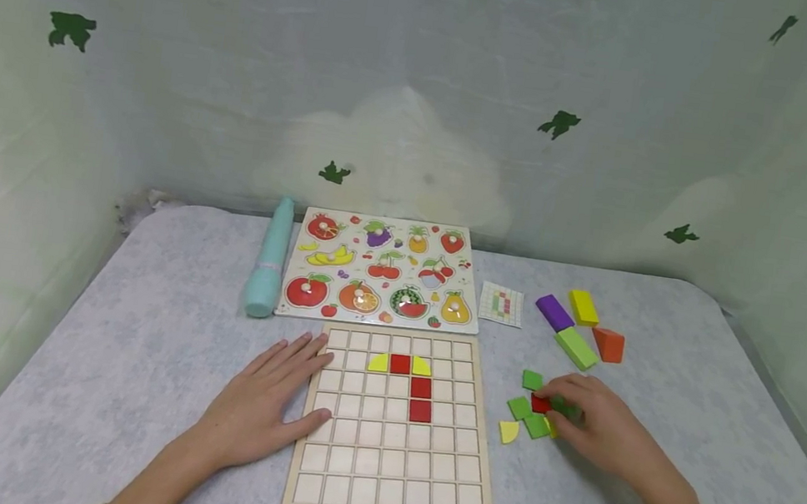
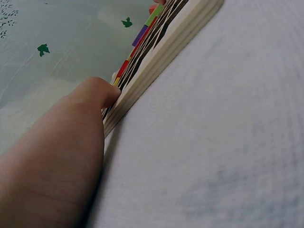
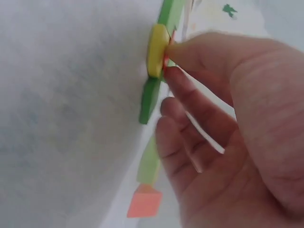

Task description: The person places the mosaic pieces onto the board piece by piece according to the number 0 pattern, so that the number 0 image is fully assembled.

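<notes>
My left hand (image 1: 263,407) rests with fingers spread along the left edge of a wooden grid board (image 1: 353,481). In the left wrist view, the thumb (image 2: 107,92) lies against the board's rim. On the grid sit red squares (image 1: 419,410) in a short column, with another red square (image 1: 400,364) between two yellow quarter-round tiles (image 1: 378,362). To the right of the board, my right hand (image 1: 590,418) pinches a red square tile (image 1: 540,404) between thumb and fingertips. Green tiles (image 1: 519,407) and a yellow quarter-round tile (image 1: 508,432) lie around it, partly hidden by the hand.
Behind the board lies a fruit puzzle (image 1: 399,287), with a rolled teal item (image 1: 270,261) at its left. A small pattern card (image 1: 501,304) is at its right. Farther right are purple (image 1: 555,313), yellow (image 1: 583,308), green (image 1: 576,349) and orange blocks (image 1: 609,345).
</notes>
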